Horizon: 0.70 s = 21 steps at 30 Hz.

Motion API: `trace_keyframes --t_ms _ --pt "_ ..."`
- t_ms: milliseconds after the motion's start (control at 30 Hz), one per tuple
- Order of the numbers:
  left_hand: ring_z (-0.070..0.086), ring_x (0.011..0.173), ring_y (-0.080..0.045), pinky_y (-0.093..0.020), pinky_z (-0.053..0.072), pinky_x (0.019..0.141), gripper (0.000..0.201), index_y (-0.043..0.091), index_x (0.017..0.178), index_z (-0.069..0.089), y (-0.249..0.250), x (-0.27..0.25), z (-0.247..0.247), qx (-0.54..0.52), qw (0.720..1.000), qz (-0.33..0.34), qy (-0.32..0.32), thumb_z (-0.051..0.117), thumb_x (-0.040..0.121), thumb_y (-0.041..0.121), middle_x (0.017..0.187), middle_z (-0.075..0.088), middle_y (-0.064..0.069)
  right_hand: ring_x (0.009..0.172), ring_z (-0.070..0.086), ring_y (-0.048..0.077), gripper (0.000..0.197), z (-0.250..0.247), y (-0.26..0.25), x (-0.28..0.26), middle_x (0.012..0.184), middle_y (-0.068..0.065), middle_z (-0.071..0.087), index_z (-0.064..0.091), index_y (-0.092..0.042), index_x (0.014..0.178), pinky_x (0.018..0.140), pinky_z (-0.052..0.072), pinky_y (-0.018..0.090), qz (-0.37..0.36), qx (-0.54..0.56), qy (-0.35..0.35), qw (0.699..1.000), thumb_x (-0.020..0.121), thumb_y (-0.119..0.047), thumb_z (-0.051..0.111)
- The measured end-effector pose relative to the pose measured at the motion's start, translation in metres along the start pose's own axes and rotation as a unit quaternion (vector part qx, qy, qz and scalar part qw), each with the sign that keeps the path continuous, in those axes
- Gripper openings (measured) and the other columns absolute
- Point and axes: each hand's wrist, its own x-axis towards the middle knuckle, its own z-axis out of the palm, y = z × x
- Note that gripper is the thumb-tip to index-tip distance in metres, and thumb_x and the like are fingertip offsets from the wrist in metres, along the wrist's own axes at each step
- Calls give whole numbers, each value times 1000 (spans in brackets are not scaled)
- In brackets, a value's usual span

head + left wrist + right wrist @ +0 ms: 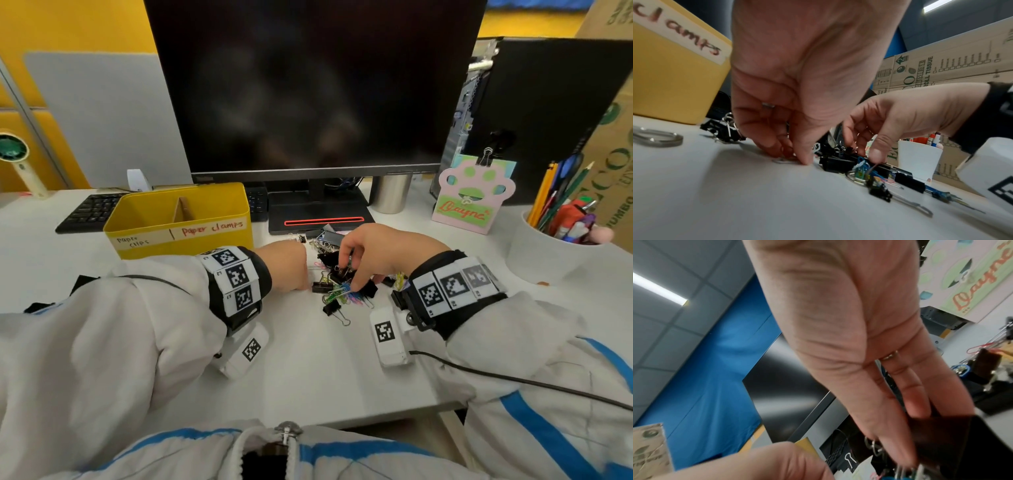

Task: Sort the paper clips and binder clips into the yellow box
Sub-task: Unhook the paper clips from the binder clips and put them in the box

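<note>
A yellow box (pixel 178 222) with a divider, labelled "paper clips" and "paper clamps", stands at the left of the desk. To its right lies a mixed pile (pixel 337 284) of black binder clips and coloured paper clips. My left hand (pixel 291 270) is at the pile's left edge. In the left wrist view its curled fingertips (pixel 803 160) pinch a silver paper clip (pixel 781 161) lying flat on the desk. My right hand (pixel 351 274) reaches into the pile from above, with its thumb (pixel 876 154) and fingers around a black binder clip (pixel 339 274).
A dark monitor (pixel 308 85) stands behind the pile, with a keyboard (pixel 92 209) behind the box. A steel tumbler (pixel 390 192), a paw-shaped name card (pixel 469 202) and a white pen cup (pixel 555 253) are at the right. White desk surface (pixel 308 359) lies between me and the pile.
</note>
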Motion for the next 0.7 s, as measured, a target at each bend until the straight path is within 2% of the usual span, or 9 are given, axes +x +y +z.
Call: trace_keyframes --t_ms 100,167,233,300,333,467,600,633,700 --pt "67 101 -25 -33 56 89 23 9 111 72 -3 -1 -5 -32 999 -20 27 63 95 23 112 70 -7 84 72 30 28 -1 10 2 91 7 62 69 -18 83 74 64 42 18 24 56 998 79 9 73" --pt "70 81 -20 -28 60 71 9 11 95 70 -8 1 -9 -152 986 -29 55 64 96 17 95 73 -7 80 72 31 24 1 16 2 92 9 63 67 -17 82 74 64 42 48 50 89 994 82 7 71" --pt "68 64 -14 -20 57 54 15 15 82 61 -9 -1 -14 -323 944 -43 59 65 96 11 84 72 -6 75 70 27 16 4 20 -1 88 9 67 66 -13 83 69 64 39 75 69 100 990 80 -14 82" --pt "74 74 -16 -26 62 69 11 18 95 62 -9 -3 -14 -438 896 -60 50 69 93 10 90 76 -7 71 68 23 33 5 21 -4 79 8 68 67 -11 87 65 63 34 90 82 80 989 71 -29 90" --pt "75 80 -16 -28 63 73 19 20 105 63 -9 -2 -13 -456 887 -64 46 70 92 9 92 77 -8 70 67 22 37 5 20 -6 76 7 68 67 -11 89 67 63 35 91 83 64 990 68 -29 92" --pt "69 78 -15 -26 61 73 25 13 115 67 6 -3 -13 -514 856 -54 15 59 96 -2 98 72 -11 71 68 20 32 6 12 -4 81 8 68 70 -10 92 72 64 39 87 92 46 991 69 -17 91" --pt "51 62 -16 -26 44 58 20 6 99 60 16 -6 -15 -619 779 -99 5 45 97 -6 84 56 -12 69 66 25 24 10 13 3 91 16 72 73 -9 89 73 64 43 101 126 98 982 71 -16 87" --pt "46 59 -17 -26 38 55 19 7 91 56 15 -7 -15 -631 769 -103 -6 43 95 -6 80 51 -12 68 66 25 23 11 14 4 93 16 73 74 -9 89 74 63 43 103 135 112 979 72 -19 85" --pt "36 53 -15 -25 28 50 16 12 78 47 17 -5 -15 -613 783 -96 -33 43 90 1 72 42 -6 76 69 24 21 10 15 4 95 13 72 74 -11 88 77 63 43 103 160 134 973 75 -24 82"
